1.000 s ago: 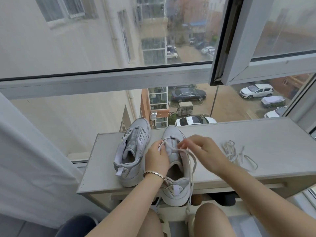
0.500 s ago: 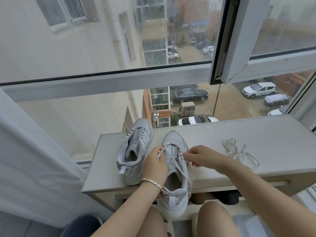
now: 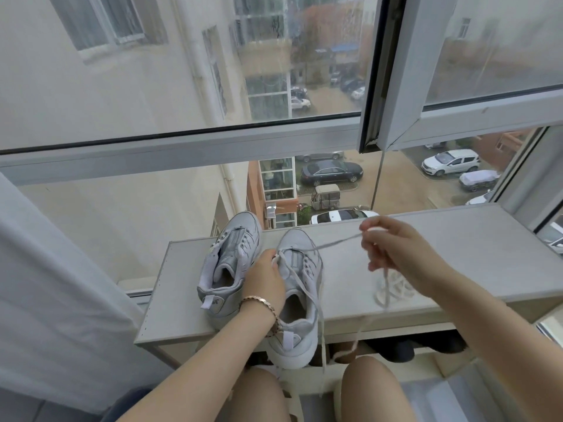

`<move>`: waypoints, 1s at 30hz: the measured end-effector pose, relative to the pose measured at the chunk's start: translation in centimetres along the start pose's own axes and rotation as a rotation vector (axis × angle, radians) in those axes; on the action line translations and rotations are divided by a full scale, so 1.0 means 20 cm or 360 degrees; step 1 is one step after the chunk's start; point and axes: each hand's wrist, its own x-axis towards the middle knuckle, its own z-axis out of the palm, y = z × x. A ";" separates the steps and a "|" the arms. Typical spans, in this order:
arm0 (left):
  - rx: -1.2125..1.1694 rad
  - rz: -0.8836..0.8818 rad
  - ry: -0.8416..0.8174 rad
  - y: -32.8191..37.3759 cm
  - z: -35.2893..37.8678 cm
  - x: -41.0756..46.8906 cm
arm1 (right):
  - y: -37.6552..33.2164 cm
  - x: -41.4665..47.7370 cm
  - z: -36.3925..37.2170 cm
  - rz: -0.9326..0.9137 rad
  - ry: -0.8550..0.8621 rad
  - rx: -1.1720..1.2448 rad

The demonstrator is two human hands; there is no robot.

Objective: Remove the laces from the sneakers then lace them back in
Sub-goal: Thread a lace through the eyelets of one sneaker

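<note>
By the window, on the pale grey desk, we draw a lace out of the second shoe.

Our right hand, at the eyelets half a second ago, is now out at two o'clock from the white leather sneaker. It pinches the flat white lace, taut from the toe-end eyelets. Our left hand grips the shoe's nine o'clock edge. The matching laceless sneaker stands just beside at nine o'clock, and its coiled white lace lies at four o'clock. We judge unlacing nearly finished and relacing not begun.
</note>
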 end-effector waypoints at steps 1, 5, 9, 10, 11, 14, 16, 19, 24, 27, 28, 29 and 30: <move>0.0075 0.0083 0.0005 0.01 -0.01 0.01 | -0.04 -0.02 -0.02 -0.0078 -0.0016 0.0091; -0.0146 0.0518 0.0090 0.19 -0.05 -0.04 | -0.13 -0.05 -0.04 -0.0247 -0.0255 0.0517; -0.0937 0.0251 -0.0784 0.42 0.01 -0.14 | -0.15 -0.04 0.04 -0.0295 -0.0300 0.0746; -0.1108 0.0167 -0.0978 0.44 0.02 -0.16 | -0.15 -0.02 0.05 -0.0320 -0.0246 0.0749; -0.1233 0.0122 -0.1127 0.43 0.03 -0.18 | -0.14 0.00 0.05 -0.0347 -0.0180 0.0742; -0.1299 0.0008 -0.1142 0.38 0.02 -0.18 | -0.13 0.05 0.02 -0.0399 0.0092 0.0673; -0.1449 -0.0222 -0.0941 0.34 -0.01 -0.15 | -0.10 0.07 -0.01 -0.0247 0.0195 0.0629; -0.1980 -0.0433 -0.0731 0.32 -0.07 -0.09 | 0.00 0.05 0.00 0.0207 0.0054 0.0159; -0.2347 -0.0466 -0.0662 0.36 -0.12 -0.04 | 0.12 -0.08 0.14 0.0120 -0.0571 -0.0602; -0.2347 -0.0455 -0.0641 0.38 -0.09 -0.01 | 0.17 -0.09 0.16 -0.0184 -0.0445 -0.0900; -0.2359 -0.0446 -0.0642 0.38 -0.09 0.00 | 0.17 -0.09 0.16 -0.0197 -0.0450 -0.0897; -0.2369 -0.0437 -0.0641 0.39 -0.09 0.01 | 0.17 -0.10 0.15 -0.0179 -0.0489 -0.0850; -0.2366 -0.0429 -0.0632 0.40 -0.09 0.03 | 0.17 -0.10 0.14 -0.0138 -0.0544 -0.0793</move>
